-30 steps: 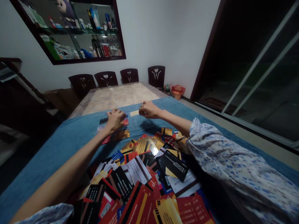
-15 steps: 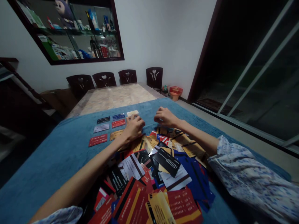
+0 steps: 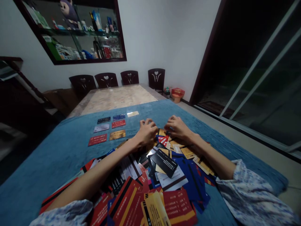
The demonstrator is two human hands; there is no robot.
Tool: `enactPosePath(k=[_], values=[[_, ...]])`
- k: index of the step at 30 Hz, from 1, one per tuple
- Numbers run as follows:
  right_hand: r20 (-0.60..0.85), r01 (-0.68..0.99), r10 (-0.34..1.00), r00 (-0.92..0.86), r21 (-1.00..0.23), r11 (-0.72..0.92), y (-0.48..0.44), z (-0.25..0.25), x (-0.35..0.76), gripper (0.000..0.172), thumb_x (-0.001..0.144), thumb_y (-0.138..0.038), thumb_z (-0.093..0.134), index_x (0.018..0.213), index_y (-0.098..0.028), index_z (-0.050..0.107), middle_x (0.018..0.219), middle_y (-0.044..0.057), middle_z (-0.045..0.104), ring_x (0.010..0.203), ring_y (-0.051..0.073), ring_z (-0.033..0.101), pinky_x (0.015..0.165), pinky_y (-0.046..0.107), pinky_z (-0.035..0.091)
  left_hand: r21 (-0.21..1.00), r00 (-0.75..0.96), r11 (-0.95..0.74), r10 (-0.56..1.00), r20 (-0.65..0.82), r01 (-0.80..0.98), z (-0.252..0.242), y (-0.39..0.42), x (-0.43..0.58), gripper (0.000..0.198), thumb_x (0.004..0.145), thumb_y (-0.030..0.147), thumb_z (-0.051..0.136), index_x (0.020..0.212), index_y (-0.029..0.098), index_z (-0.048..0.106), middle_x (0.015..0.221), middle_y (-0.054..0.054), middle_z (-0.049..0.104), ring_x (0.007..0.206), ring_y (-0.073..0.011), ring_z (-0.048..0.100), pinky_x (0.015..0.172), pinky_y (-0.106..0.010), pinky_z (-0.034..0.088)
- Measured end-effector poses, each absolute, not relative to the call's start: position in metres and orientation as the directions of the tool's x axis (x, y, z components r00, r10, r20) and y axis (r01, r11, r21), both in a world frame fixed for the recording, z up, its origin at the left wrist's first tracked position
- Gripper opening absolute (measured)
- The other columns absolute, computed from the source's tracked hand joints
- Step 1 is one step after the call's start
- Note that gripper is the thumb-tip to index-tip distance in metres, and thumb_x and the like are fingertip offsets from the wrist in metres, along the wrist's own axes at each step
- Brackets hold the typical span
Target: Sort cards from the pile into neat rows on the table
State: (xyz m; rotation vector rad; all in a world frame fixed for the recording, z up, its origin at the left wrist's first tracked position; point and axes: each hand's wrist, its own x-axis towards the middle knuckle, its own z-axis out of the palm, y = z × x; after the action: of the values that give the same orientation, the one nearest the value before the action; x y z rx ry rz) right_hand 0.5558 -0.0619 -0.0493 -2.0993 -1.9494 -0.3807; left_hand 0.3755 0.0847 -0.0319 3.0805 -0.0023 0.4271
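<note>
Bank-type plastic cards lie in a big loose heap (image 3: 164, 163) on a blue cloth in front of me, in red, gold, blue, black and silver. At the heap's far edge my left hand (image 3: 147, 131) rests with bent fingers, its fingertips hidden behind the knuckles. Just to its right, my right hand (image 3: 178, 128) reaches down onto gold cards (image 3: 174, 142), fingers curled in; whatever is between them is hidden. Left of my hands, separate cards lie in rows: a gold card (image 3: 117, 134), a red card (image 3: 118, 123), and a pale gold card (image 3: 133, 114) farthest away.
The blue cloth (image 3: 61, 147) covers the near part of a marble-patterned table (image 3: 113, 96). Several dark chairs (image 3: 156, 78) stand at its far end. A glass-shelved wall cabinet (image 3: 77, 33) is beyond, and a sliding door (image 3: 249, 75) is at right.
My left hand has moved right, away from the pale gold card, which now shows fully. My right hand has come down to the heap's far edge. The view has shifted slightly.
</note>
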Motion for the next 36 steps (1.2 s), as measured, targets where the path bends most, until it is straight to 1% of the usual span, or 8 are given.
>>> enactPosePath(k=[6, 8, 12, 15, 20, 26, 32, 36], values=[[0.316, 0.991, 0.939, 0.132, -0.075, -0.114, -0.059, -0.055, 0.555, 0.019, 0.094, -0.028, 0.056, 0.096, -0.023, 0.075, 0.093, 0.009, 0.071, 0.102, 0.024, 0.05, 0.078, 0.035, 0.031, 0.037, 0.98, -0.996, 0.09, 0.178, 0.084, -0.029, 0.074, 0.387, 0.02, 0.087, 0.018, 0.052, 0.099, 0.019, 0.068, 0.11, -0.013, 0.066, 0.119, -0.0316, 0.044, 0.092, -0.052, 0.032], [0.296, 0.989, 0.944, 0.147, -0.072, -0.131, -0.059, -0.056, 0.554, 0.019, 0.093, -0.029, 0.057, 0.097, -0.023, 0.075, 0.095, 0.009, 0.071, 0.103, 0.025, 0.05, 0.078, 0.034, 0.031, 0.036, 0.976, -0.986, 0.166, 0.142, 0.163, -0.026, 0.07, 0.392, 0.019, 0.089, 0.024, 0.052, 0.094, 0.018, 0.069, 0.106, -0.014, 0.068, 0.114, -0.0323, 0.047, 0.092, -0.053, 0.034], [0.265, 0.986, 0.95, 0.167, -0.065, -0.155, -0.059, -0.058, 0.552, 0.022, 0.095, -0.03, 0.054, 0.098, -0.023, 0.075, 0.096, 0.009, 0.071, 0.102, 0.025, 0.05, 0.075, 0.034, 0.031, 0.053, 0.95, -0.952, 0.305, 0.065, 0.302, -0.024, 0.067, 0.403, 0.03, 0.089, 0.04, 0.054, 0.082, 0.016, 0.071, 0.098, -0.016, 0.071, 0.109, -0.0362, 0.054, 0.094, -0.056, 0.036], [0.267, 0.983, 0.947, 0.179, -0.089, -0.161, -0.059, -0.058, 0.551, 0.024, 0.095, -0.028, 0.053, 0.099, -0.023, 0.075, 0.098, 0.009, 0.072, 0.102, 0.024, 0.051, 0.076, 0.034, 0.031, 0.081, 0.933, -0.931, 0.359, 0.018, 0.356, -0.026, 0.069, 0.413, 0.031, 0.086, 0.044, 0.059, 0.09, 0.016, 0.071, 0.101, -0.017, 0.072, 0.11, -0.038, 0.057, 0.096, -0.058, 0.036], [0.275, 0.977, 0.942, 0.195, -0.14, -0.161, -0.058, -0.059, 0.552, 0.023, 0.093, -0.022, 0.053, 0.101, -0.021, 0.075, 0.1, 0.009, 0.074, 0.103, 0.024, 0.053, 0.082, 0.035, 0.034, 0.155, 0.922, -0.909, 0.38, -0.074, 0.387, -0.028, 0.072, 0.429, 0.039, 0.081, 0.044, 0.066, 0.11, 0.018, 0.066, 0.121, -0.017, 0.066, 0.119, -0.038, 0.055, 0.099, -0.057, 0.038], [0.295, 0.975, 0.93, 0.221, -0.084, -0.205, -0.059, -0.059, 0.551, 0.023, 0.094, -0.024, 0.053, 0.102, -0.023, 0.075, 0.102, 0.01, 0.074, 0.103, 0.025, 0.054, 0.082, 0.036, 0.033, 0.175, 0.917, -0.9, 0.387, -0.098, 0.399, -0.029, 0.076, 0.436, 0.033, 0.082, 0.041, 0.066, 0.108, 0.021, 0.066, 0.124, -0.014, 0.063, 0.123, -0.0356, 0.051, 0.1, -0.056, 0.038], [0.28, 0.97, 0.928, 0.244, -0.068, -0.234, -0.058, -0.058, 0.548, 0.024, 0.095, -0.026, 0.051, 0.1, -0.023, 0.075, 0.102, 0.01, 0.073, 0.101, 0.025, 0.052, 0.079, 0.036, 0.031, 0.144, 0.903, -0.892, 0.423, -0.072, 0.429, -0.036, 0.09, 0.443, 0.034, 0.085, 0.042, 0.062, 0.108, 0.017, 0.063, 0.13, -0.019, 0.059, 0.126, -0.0361, 0.048, 0.102, -0.057, 0.036], [0.273, 0.971, 0.931, 0.241, -0.074, -0.229, -0.058, -0.058, 0.549, 0.026, 0.096, -0.027, 0.05, 0.101, -0.022, 0.075, 0.104, 0.01, 0.073, 0.102, 0.025, 0.052, 0.079, 0.036, 0.03, 0.165, 0.857, -0.841, 0.504, -0.109, 0.516, -0.035, 0.101, 0.443, 0.033, 0.087, 0.042, 0.06, 0.107, 0.016, 0.065, 0.125, -0.018, 0.065, 0.122, -0.0345, 0.054, 0.101, -0.052, 0.04]])
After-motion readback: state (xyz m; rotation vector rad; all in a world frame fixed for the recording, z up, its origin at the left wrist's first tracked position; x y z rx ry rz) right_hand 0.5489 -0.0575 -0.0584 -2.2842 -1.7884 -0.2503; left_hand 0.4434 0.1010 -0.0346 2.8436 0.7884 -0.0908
